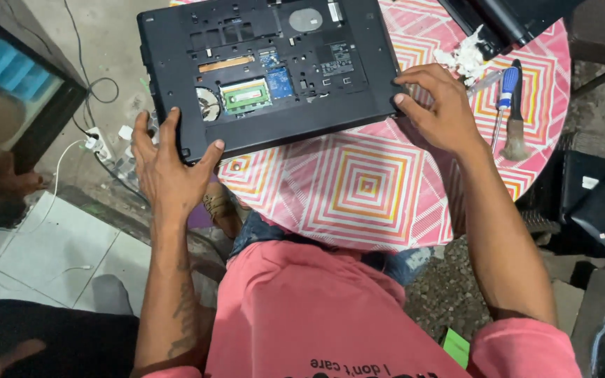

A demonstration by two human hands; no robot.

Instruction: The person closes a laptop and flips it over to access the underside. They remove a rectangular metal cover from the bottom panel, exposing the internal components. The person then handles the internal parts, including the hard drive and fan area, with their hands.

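Seated at a small round tabletop [358, 203] covered in a pink patterned cloth, I hold an upturned black laptop [267, 70] by its two near corners. My left hand [169, 168] wraps the near left corner, thumb on the front edge and fingers spread up over the base; that corner juts out past the tabletop's edge, above the floor [64, 252]. My right hand [439, 105] presses the near right corner with bent fingertips, the grip loose and partly spread, not clamped around anything. Neither hand lifts the machine; it lies flat on the cloth with its service hatch off, so a green memory board [245, 96], a blue part [279, 82] beside it and a round silver coin cell [209, 103] sit bare.

Just right of my right hand lie a blue-handled screwdriver [504, 98] and a small brush [515, 115], with a wad of white tissue [462, 57] near another black device [505, 21] at the far edge.

As I judge it, the overhanging corner is the weak spot: a careless shove from my right could tip the laptop toward the floor. A stray fingertip could also brush the bare board, and a sweep of my right wrist could roll the screwdriver off the rim.
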